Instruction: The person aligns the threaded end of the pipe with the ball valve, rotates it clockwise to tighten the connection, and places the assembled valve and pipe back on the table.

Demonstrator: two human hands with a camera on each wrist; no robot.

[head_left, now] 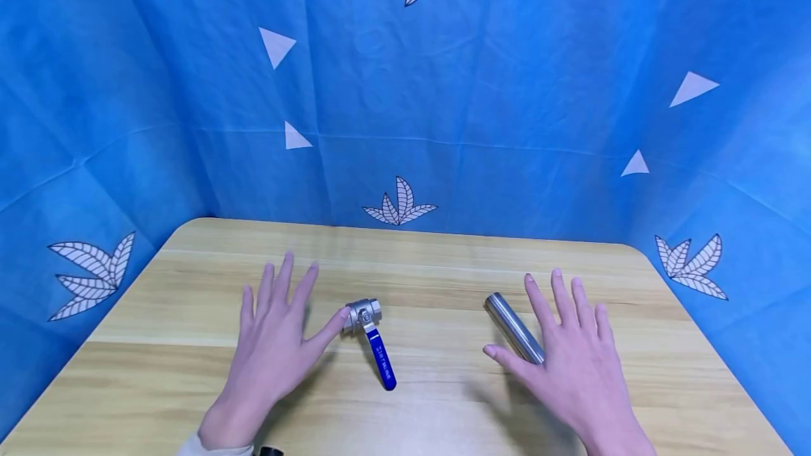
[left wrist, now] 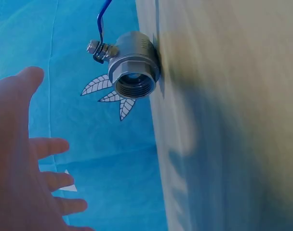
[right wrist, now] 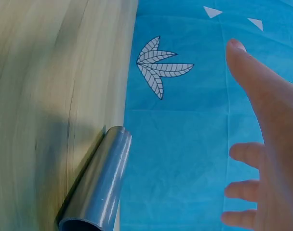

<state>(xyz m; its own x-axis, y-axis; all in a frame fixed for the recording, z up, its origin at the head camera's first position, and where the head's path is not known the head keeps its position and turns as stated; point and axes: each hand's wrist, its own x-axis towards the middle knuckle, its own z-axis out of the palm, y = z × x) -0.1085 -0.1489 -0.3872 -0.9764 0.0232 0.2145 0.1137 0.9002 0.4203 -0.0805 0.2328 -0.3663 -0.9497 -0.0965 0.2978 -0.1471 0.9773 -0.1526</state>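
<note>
A steel ball valve (head_left: 362,315) with a blue lever handle (head_left: 381,359) lies on the wooden table. Its threaded opening faces the camera in the left wrist view, where the valve body (left wrist: 133,60) stands apart from the thumb. My left hand (head_left: 279,350) hovers just left of the valve, fingers spread, holding nothing; its thumb tip overlaps the valve's edge in the head view. On the right lies a shiny metal tube (head_left: 514,328), hollow at its end (right wrist: 96,187). Over the tube's near end my right hand (head_left: 576,364) is held with fingers spread, its palm hiding part of it.
The light wooden table (head_left: 437,280) has rounded far corners. A blue curtain (head_left: 405,90) with white leaf and triangle prints hangs behind it and along both sides. A small black object (head_left: 271,451) shows at the bottom edge, beside the left sleeve (head_left: 212,447).
</note>
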